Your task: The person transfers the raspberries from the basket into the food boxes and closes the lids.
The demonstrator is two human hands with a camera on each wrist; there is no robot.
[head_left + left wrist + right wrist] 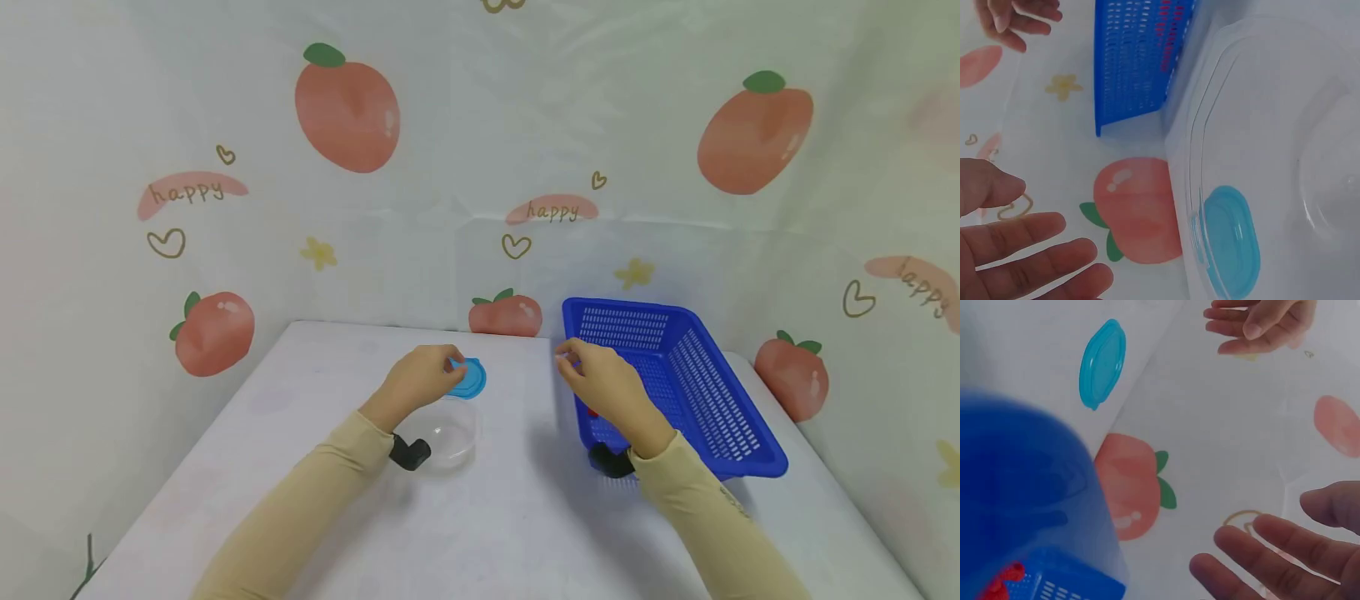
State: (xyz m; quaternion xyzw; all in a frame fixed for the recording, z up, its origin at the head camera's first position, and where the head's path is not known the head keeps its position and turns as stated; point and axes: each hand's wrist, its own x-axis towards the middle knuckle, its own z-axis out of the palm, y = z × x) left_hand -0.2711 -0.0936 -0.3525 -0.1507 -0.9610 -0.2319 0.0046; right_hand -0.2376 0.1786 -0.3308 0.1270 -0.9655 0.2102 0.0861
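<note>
My left hand (423, 372) hovers over a clear plastic bowl (452, 433), its fingers relaxed and nothing between them. Just beyond it lies a light blue lid (471, 379), partly covered by the fingers in the head view; the left wrist view shows this lid (1233, 240) through the bowl's clear wall. My right hand (602, 379) is held above the left side of a blue plastic basket (738, 392), fingers loosely bent and empty. Something red (592, 412) sits in the basket, mostly hidden under the right hand; in the right wrist view it is a red lumpy thing (1007, 581).
The basket has slotted walls and stands at the right of the white table (322, 517). Behind the table hangs a pale cloth (450, 150) printed with red fruit, hearts and the word happy. The bowl stands left of the basket.
</note>
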